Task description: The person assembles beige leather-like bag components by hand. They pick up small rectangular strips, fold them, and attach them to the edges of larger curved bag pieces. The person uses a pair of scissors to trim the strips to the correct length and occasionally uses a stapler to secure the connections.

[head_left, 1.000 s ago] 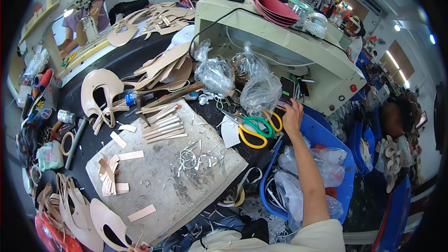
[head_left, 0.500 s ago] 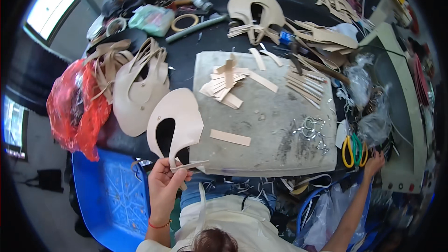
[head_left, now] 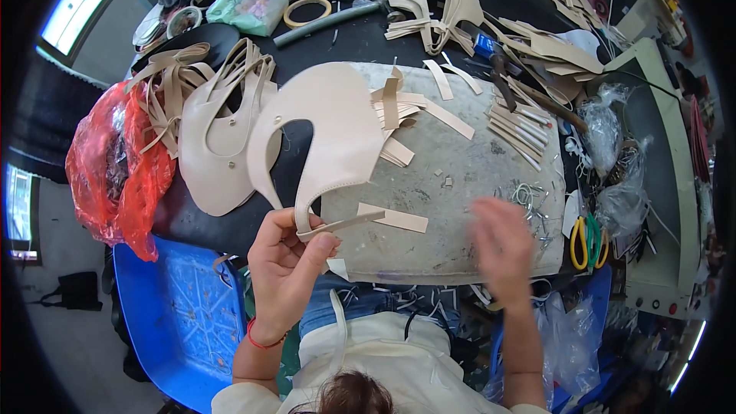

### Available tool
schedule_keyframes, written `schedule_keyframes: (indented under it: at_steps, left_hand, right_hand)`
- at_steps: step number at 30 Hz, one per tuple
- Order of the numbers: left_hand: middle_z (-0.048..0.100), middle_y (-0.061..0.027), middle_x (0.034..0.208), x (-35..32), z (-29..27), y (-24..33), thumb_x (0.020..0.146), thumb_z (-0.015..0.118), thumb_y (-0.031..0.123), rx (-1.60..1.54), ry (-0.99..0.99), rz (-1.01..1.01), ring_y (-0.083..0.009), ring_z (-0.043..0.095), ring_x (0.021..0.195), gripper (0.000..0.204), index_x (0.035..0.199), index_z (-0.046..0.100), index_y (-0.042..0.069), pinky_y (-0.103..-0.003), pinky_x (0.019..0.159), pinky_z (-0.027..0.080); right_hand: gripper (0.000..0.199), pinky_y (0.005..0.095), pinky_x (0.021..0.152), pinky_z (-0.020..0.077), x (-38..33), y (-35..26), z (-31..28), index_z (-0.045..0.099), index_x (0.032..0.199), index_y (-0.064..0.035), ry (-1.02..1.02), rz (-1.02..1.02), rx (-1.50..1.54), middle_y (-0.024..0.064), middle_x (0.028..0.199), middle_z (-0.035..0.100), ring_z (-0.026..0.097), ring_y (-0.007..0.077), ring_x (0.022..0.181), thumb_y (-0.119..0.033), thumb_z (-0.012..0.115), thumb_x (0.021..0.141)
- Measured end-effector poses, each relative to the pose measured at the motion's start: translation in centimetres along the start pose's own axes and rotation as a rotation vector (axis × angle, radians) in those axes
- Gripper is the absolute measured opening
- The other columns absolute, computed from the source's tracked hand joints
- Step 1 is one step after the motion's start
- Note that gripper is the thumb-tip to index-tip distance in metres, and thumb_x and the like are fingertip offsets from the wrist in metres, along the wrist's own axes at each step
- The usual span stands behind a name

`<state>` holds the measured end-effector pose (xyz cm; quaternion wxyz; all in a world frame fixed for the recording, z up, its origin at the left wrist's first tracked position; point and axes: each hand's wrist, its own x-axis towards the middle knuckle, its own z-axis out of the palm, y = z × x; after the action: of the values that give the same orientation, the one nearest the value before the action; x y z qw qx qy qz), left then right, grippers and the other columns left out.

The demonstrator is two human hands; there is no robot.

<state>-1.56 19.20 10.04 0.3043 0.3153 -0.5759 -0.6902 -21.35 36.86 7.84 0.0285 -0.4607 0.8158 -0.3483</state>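
Observation:
My left hand [head_left: 287, 272] is closed on the lower end of a beige leather bag panel [head_left: 341, 119], curved with a large cut-out and a small metal stud. At the same pinch a narrow leather strip [head_left: 353, 223] sticks out to the right. Over the right part of the grey board [head_left: 452, 253] is my right hand [head_left: 503, 253], smeared by motion; its fingers and anything in them cannot be made out. A loose flat strip [head_left: 406, 219] lies on the board between the hands. Thin metal pieces [head_left: 543, 224] are scattered beyond my right hand.
Fanned leather strips [head_left: 395, 155] and white-tipped strips [head_left: 515, 130] lie across the board. Yellow- and green-handled scissors [head_left: 580, 244] stand at its right. More bag panels [head_left: 207, 172] and a red plastic bag [head_left: 123, 176] are at left, above a blue tub [head_left: 184, 322].
My right hand has come left from beside the scissors to over the board. My left hand has lifted the leather bag panel, which now looks larger and covers part of the board.

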Motion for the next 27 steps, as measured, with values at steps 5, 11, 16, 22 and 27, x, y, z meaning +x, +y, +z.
schedule_keyframes:
  at_steps: [5,11,16,22,27]
  left_hand:
    - [0.062,-0.0085,0.086,0.2,-0.2,-0.3,0.086,0.062,0.002,0.011,0.007,-0.012,-0.0094,0.060,0.075,0.021,0.103,0.050,-0.003,-0.020,0.064,0.047]
    - [0.058,-0.0065,0.089,-1.0,-0.7,-1.5,0.085,0.062,0.000,0.059,0.006,-0.100,-0.0111,0.060,0.076,0.020,0.101,0.050,-0.001,-0.023,0.067,0.051]
    - [0.060,-0.0071,0.087,-2.3,1.8,-3.4,0.084,0.061,-0.004,0.043,-0.097,-0.110,-0.0090,0.059,0.075,0.020,0.101,0.049,-0.003,-0.020,0.063,0.047]
    - [0.061,-0.0081,0.088,-2.3,3.6,-4.0,0.085,0.062,-0.001,0.102,-0.106,-0.132,-0.0093,0.060,0.073,0.022,0.104,0.052,-0.005,-0.021,0.061,0.049]
    - [0.062,-0.0110,0.085,-1.0,4.3,-3.1,0.084,0.063,0.002,0.547,-0.176,0.024,-0.0113,0.062,0.071,0.020,0.101,0.057,-0.006,-0.024,0.062,0.052]
  right_hand:
    - [0.034,0.0411,0.092,0.0430,1.2,-2.7,6.4,0.059,0.112,-0.0027,-0.111,-0.302,0.079,0.0133,0.112,0.059,0.054,0.0307,0.107,-0.002,0.064,0.078]
    - [0.031,0.0376,0.088,0.0462,-0.3,-2.2,4.9,0.060,0.110,-0.0025,-0.106,-0.175,0.266,0.0141,0.113,0.059,0.058,0.0295,0.102,0.001,0.062,0.079]
    - [0.024,0.0292,0.075,0.0494,0.5,-3.1,3.3,0.062,0.104,-0.0009,-0.192,0.194,0.707,0.0130,0.103,0.062,0.062,0.0201,0.088,-0.001,0.064,0.080]
    - [0.015,0.0250,0.065,0.0494,0.7,-3.0,3.4,0.065,0.091,0.0006,-0.226,0.296,0.654,0.0091,0.083,0.064,0.063,0.0142,0.071,-0.005,0.068,0.078]
    - [0.011,0.0251,0.061,0.0497,0.8,-2.6,2.4,0.065,0.088,0.0007,-0.285,0.390,0.482,0.0096,0.079,0.065,0.063,0.0144,0.068,-0.006,0.067,0.079]
